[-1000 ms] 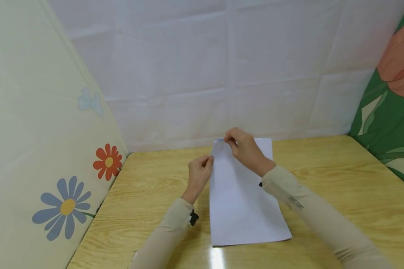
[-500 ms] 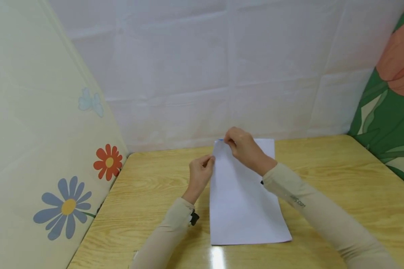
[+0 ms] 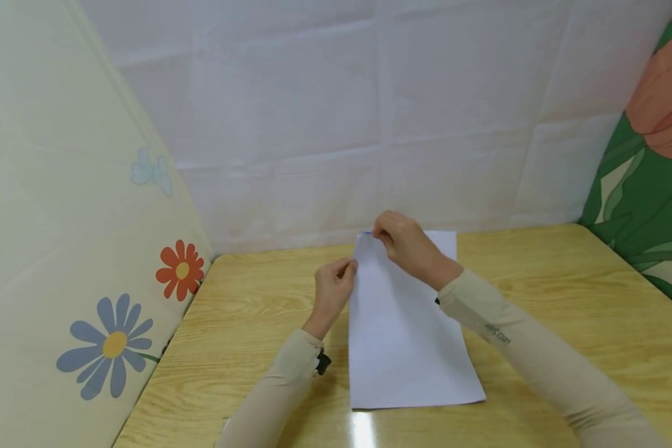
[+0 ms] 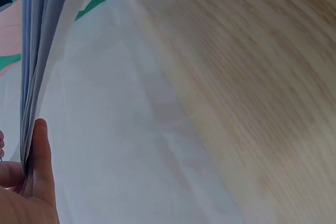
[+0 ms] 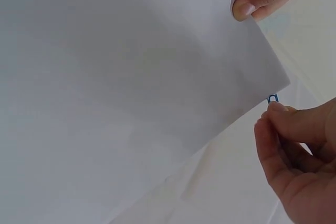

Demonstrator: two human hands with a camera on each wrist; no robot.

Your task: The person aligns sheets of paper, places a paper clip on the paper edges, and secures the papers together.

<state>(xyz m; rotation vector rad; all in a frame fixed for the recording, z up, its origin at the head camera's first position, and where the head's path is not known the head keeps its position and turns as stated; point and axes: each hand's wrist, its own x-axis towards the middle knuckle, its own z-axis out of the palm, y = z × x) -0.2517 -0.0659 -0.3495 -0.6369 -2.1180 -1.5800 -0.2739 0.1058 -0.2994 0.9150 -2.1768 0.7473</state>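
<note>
A stack of white paper (image 3: 409,354) is propped up at its far end, its near edge resting on the table. My left hand (image 3: 331,289) pinches the stack's left edge near the far corner. The left wrist view shows several sheets (image 4: 41,40) side-on, fanned slightly apart above the thumb and finger. At the far edge, close to that same corner, my right hand (image 3: 407,249) pinches a small blue paper clip (image 5: 272,98). The clip's loop points at the paper's edge in the right wrist view; whether it grips any sheets I cannot tell.
A wood-grain table (image 3: 257,311) lies under the paper. Behind it hangs a creased white cloth (image 3: 291,124). A pale panel with printed flowers (image 3: 112,345) stands at the left, and a green and pink floral panel (image 3: 661,186) at the right.
The far right corner of the paper has shifted slightly to the right since one second ago. Both hands keep nearly the same place and hold.
</note>
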